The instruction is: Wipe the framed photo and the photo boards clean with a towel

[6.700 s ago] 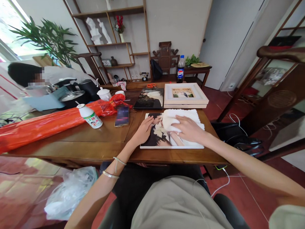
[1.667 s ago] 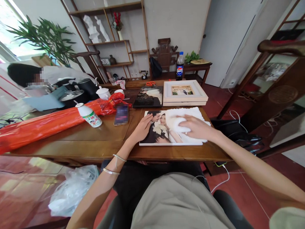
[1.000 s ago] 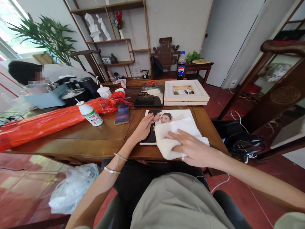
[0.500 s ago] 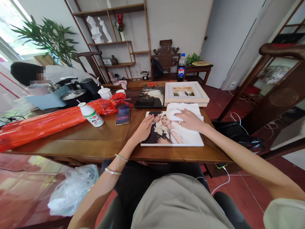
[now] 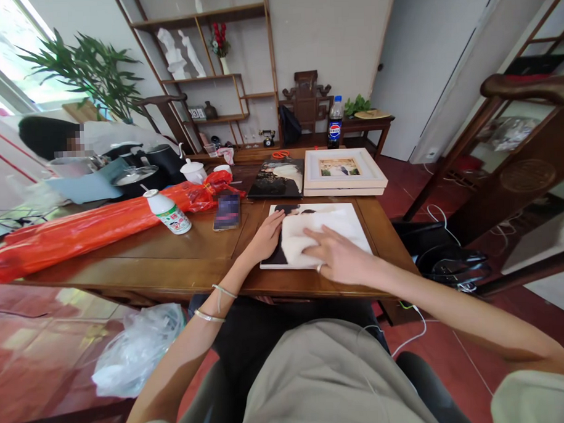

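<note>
A wedding photo panel (image 5: 361, 227) lies flat on the wooden table in front of me, showing a couple in print. My left hand (image 5: 267, 235) rests open on the panel's left side, fingers stretched over the dark part. A thin, soft white cloth (image 5: 296, 235) is spread over the middle of the panel and hides most of the picture. My right hand (image 5: 341, 255) presses down on this cloth, gripping it from above with fingers partly spread; a ring shows on one finger.
Behind the panel are a dark photo panel (image 5: 276, 178) and a pale framed photo (image 5: 315, 167). A cola bottle (image 5: 335, 126) stands farther back. To the left are a phone (image 5: 227, 211), a white bottle (image 5: 168, 212) and a long red plastic-wrapped bundle (image 5: 88, 224). A person (image 5: 48, 136) leans at the far left.
My right hand has drawn the white cloth toward me and left, from the panel's upper right across its middle, covering the printed faces. My left hand has stayed in place.
</note>
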The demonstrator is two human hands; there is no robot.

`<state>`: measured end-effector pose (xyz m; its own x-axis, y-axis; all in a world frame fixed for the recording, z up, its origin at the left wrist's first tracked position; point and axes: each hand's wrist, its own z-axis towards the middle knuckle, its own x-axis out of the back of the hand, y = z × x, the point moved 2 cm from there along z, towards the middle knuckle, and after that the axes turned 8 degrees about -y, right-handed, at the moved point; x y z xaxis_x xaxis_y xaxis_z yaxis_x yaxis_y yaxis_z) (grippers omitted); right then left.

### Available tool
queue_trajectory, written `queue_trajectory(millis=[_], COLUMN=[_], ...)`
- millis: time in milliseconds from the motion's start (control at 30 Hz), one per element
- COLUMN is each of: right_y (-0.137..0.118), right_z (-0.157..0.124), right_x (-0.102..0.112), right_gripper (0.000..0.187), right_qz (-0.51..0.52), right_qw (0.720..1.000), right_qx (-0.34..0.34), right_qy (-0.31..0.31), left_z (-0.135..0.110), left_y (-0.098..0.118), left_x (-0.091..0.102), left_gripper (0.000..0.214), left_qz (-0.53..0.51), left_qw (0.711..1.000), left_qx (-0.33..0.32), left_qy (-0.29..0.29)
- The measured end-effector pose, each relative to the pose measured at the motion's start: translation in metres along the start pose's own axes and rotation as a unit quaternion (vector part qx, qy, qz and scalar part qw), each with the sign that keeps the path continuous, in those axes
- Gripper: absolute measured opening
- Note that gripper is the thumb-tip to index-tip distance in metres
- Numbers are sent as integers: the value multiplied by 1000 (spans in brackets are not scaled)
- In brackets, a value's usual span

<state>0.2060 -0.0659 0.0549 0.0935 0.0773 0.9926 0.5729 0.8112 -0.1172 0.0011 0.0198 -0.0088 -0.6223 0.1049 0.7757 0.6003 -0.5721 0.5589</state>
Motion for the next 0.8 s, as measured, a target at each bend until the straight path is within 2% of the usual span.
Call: queue_trajectory(millis=[167, 233, 300, 400, 633, 733, 800], right_y=[69, 84, 87, 71, -2, -9, 2], right_z=[21, 28, 33, 39, 24, 18, 23], right_x=[9, 12, 14, 13, 2, 6, 11], right_gripper=[30, 31, 30, 24, 29, 29, 29], right_qz=[-56, -69, -77, -84, -90, -81, -67], right_qw=[994, 993, 993, 994, 995, 996, 997], right_qx=[-82, -92, -90, -69, 46, 33, -4], right_qy=[38, 33, 26, 25, 6, -12, -27], left_z=[0, 0, 1, 3, 1, 0, 1], left_y=[2, 1, 1, 0, 8, 7, 5], left_x=[-1, -2, -2, -3, 2, 3, 2], left_gripper=[43, 43, 44, 44, 39, 41, 41], left_qz=[9, 11, 13, 14, 6, 11, 12], left_qw=[1000, 1000, 1000, 1000, 1000, 1000, 1000], left_qx=[4, 7, 11, 12, -20, -8, -16], left_qy=[2, 5, 6, 6, -3, -3, -5])
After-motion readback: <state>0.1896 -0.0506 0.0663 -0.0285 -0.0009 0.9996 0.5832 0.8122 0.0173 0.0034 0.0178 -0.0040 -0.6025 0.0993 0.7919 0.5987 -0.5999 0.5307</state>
